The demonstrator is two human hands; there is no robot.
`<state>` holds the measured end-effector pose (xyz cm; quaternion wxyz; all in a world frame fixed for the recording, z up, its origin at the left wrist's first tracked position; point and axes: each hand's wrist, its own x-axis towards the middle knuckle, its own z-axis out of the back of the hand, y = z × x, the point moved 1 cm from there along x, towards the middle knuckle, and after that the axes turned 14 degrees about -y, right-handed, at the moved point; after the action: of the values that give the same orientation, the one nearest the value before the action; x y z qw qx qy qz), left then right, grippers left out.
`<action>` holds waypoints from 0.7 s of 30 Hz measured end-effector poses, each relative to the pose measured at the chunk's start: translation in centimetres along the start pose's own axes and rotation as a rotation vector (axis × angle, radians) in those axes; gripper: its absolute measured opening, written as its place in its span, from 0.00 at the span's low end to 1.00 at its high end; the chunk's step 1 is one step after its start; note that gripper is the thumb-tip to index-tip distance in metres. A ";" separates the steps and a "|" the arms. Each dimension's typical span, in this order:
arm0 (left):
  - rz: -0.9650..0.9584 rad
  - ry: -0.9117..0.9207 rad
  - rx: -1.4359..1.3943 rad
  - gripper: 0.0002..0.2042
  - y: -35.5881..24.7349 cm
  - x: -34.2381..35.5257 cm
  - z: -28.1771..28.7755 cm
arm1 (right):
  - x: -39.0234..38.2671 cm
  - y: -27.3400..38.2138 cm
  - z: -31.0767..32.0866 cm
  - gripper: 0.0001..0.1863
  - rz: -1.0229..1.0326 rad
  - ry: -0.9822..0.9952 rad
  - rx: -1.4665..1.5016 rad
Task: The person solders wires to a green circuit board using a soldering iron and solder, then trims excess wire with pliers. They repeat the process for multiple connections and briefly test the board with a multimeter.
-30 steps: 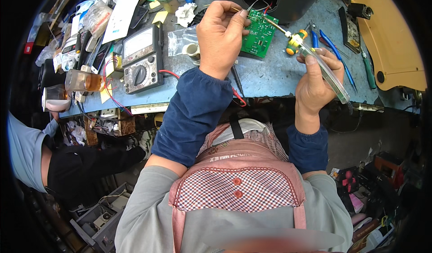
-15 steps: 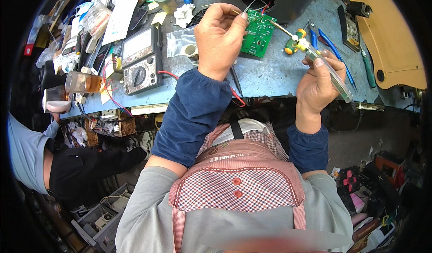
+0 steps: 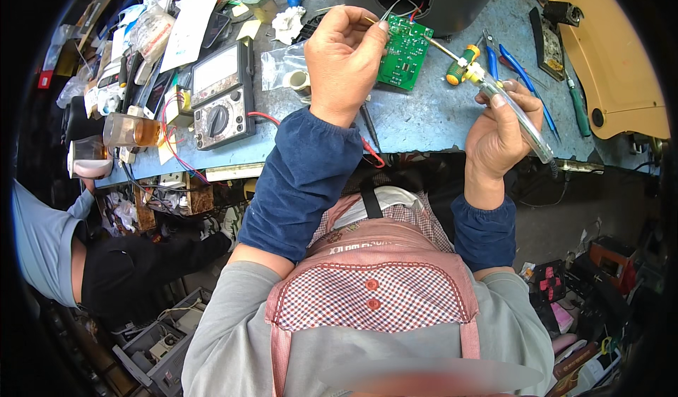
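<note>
Soldering iron point(image 3: 487, 85) was gripped in curled right hand point(image 3: 505, 125), long axis slanted, tip pointed up-left at green circuit board point(image 3: 406, 55), drawn back since a second earlier, thin pale piece point(image 3: 393, 7) pinched by left hand point(image 3: 347, 62).

Head view: worn on the head, facing steeply down
Near: apron point(image 3: 395, 298), filling the lower middle
Farther: tabletop point(image 3: 424, 125), across the top
Rim: bent, dark, details perhaps lost

We cannot tell if the tip of the soldering iron point(image 3: 474, 74) touches the green circuit board point(image 3: 405, 62); the left hand point(image 3: 346, 57) hides part of the board's left edge.
</note>
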<state>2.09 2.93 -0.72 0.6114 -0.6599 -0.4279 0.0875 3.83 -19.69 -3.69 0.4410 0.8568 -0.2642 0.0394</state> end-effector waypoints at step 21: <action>0.731 0.360 -0.023 0.12 0.8 0.9 0.6 | 0.4 0.0 0.7 0.11 -0.037 -0.014 0.107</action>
<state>2.68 4.08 -1.19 0.5976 -0.7802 -0.0525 0.1773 4.07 -20.42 -4.00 0.3935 0.8841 -0.2490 0.0394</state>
